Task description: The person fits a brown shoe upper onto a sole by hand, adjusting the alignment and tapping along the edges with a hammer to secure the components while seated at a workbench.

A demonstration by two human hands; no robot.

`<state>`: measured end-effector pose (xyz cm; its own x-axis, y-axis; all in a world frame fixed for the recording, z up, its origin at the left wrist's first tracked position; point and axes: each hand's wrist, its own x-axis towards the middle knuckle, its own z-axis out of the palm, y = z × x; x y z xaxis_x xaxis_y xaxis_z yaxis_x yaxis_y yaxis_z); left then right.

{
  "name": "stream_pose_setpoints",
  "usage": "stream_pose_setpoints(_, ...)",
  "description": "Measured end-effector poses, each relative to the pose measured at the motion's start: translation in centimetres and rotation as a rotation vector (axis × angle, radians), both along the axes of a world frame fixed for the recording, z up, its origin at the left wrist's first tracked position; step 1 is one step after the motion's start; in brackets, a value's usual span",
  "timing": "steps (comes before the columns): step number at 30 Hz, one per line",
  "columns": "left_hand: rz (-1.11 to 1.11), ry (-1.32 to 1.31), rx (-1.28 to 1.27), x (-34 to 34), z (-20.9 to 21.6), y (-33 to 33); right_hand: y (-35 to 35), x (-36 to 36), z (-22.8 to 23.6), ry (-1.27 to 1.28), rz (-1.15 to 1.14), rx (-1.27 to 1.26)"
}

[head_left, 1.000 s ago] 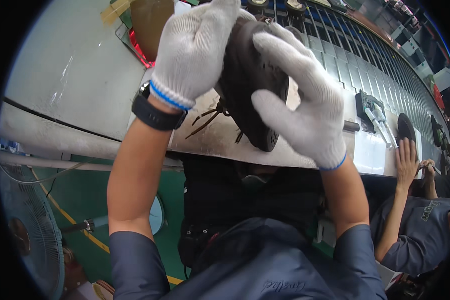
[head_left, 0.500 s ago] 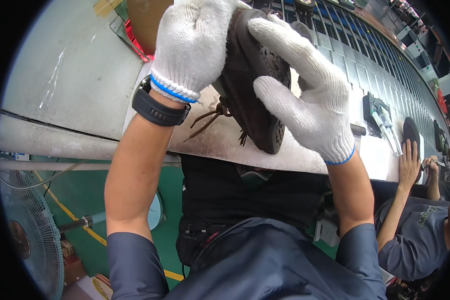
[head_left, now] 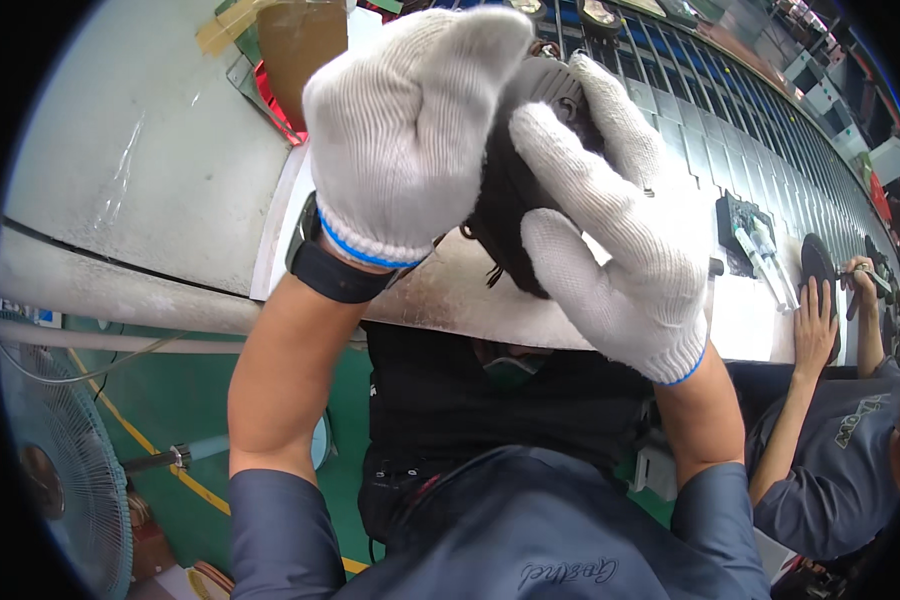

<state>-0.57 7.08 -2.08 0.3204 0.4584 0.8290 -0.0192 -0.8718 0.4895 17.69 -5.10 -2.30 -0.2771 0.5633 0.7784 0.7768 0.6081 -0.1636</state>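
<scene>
A dark brown shoe [head_left: 511,222] is held up over the front of the worktable, with its patterned sole turned partly to the right. My left hand [head_left: 400,140], in a white knit glove, is closed on the shoe's left side; its fingertips are hidden behind it. My right hand [head_left: 625,235], gloved the same way, grips the shoe from the right, its fingers laid over the sole and the thumb lower down. Between the hands, part of the shoe shows only in shadow. Laces peek out below my left glove.
White tubes [head_left: 763,262] lie by a black box [head_left: 738,228] on the right. Beyond them runs a roller conveyor [head_left: 710,110]. At the right, a co-worker's hand [head_left: 816,325] rests on a dark sole [head_left: 820,262]. A fan [head_left: 65,470] stands at lower left.
Both hands have come lower in the picture, the left one also to the right. The shoe has tilted with them, and its laces are now mostly covered.
</scene>
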Motion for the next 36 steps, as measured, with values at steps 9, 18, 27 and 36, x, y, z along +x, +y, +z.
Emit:
stream_pose_setpoints(9,0.069,0.275,0.295,-3.8,-1.1,-4.5,-3.9,-0.6,-1.0,0.609,0.203,-0.245)
stream_pose_setpoints(18,0.135,0.258,0.242,-6.1,-2.4,-7.9,-3.4,-1.5,-0.8,0.492,0.270,-0.345)
stream_pose_setpoints(27,0.237,0.264,0.304,-6.4,-2.4,-9.5,-3.6,-2.6,-0.3,0.411,0.288,-0.252)
stream_pose_setpoints(36,0.291,0.382,0.287,-6.6,-1.3,-11.9,-4.4,-3.1,-0.5,0.431,0.284,-0.203)
